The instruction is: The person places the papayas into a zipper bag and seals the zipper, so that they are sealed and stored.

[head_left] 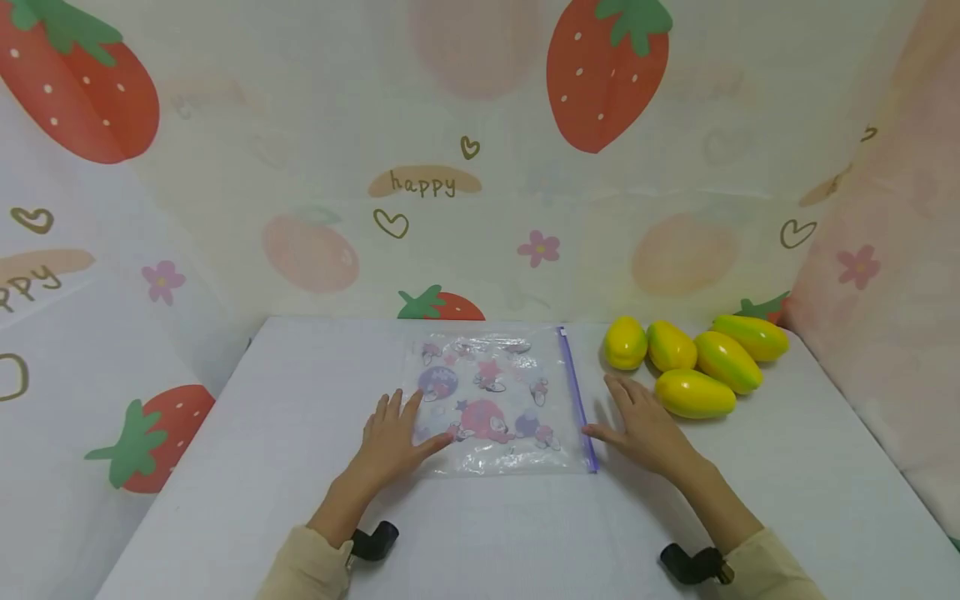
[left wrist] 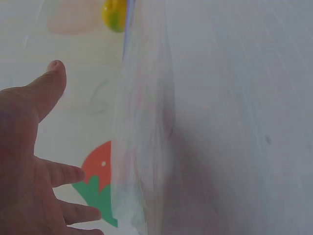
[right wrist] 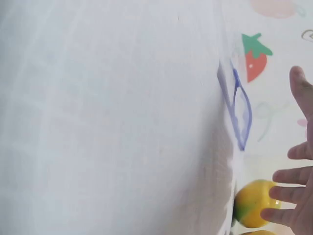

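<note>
A clear plastic zip bag [head_left: 487,400] printed with pink and purple cartoon figures lies on the white table. Its purple zip edge [head_left: 577,400] faces right; in the right wrist view, a gap shows between the two strips of the zip edge [right wrist: 242,112]. My left hand [head_left: 393,442] is over the bag's left edge, fingers spread and holding nothing. Just right of the zip edge is my right hand [head_left: 645,429], its fingers extended and nothing in its grasp. The head view does not settle whether either hand touches the bag.
Several yellow-green mangoes [head_left: 696,394] lie grouped at the back right, beyond my right hand. Cloth printed with strawberries, hearts and flowers hangs behind the table [head_left: 225,433] and at both sides. A black device [head_left: 377,542] sits at each wrist.
</note>
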### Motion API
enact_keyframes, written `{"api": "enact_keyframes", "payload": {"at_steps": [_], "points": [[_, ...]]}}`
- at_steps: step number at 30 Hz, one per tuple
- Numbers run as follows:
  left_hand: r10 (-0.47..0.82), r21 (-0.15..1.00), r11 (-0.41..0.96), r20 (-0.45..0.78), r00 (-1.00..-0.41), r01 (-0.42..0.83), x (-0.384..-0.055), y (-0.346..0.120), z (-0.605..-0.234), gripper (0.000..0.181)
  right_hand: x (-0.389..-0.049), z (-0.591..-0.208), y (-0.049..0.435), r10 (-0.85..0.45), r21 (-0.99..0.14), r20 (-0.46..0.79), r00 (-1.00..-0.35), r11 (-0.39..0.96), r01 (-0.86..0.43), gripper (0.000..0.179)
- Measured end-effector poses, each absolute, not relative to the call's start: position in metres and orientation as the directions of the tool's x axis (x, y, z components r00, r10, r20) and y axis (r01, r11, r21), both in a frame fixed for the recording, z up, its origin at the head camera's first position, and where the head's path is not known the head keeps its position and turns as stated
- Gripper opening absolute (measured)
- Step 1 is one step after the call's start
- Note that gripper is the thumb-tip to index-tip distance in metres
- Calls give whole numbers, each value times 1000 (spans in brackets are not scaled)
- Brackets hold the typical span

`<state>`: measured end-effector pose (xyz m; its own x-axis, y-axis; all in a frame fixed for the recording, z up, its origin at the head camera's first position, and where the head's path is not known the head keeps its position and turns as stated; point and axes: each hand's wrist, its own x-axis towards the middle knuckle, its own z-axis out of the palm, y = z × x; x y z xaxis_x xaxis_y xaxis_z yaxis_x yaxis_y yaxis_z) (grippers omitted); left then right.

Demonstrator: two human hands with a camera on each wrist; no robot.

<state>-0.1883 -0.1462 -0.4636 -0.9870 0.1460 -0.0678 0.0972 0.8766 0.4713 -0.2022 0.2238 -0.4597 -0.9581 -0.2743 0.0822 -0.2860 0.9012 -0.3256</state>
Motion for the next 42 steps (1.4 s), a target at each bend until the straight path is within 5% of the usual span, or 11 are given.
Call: {"api": "enact_keyframes", "payload": {"at_steps": [17, 42], "points": [[230, 701, 710, -129, -965, 76, -208, -109, -453, 86, -215, -464, 229, -346, -441, 41, -937, 835, -328, 77], [306, 804, 588, -122, -944, 87, -227, -44, -460, 64, -227, -464, 229, -411, -480, -10, -912, 802, -356, 54]]}}
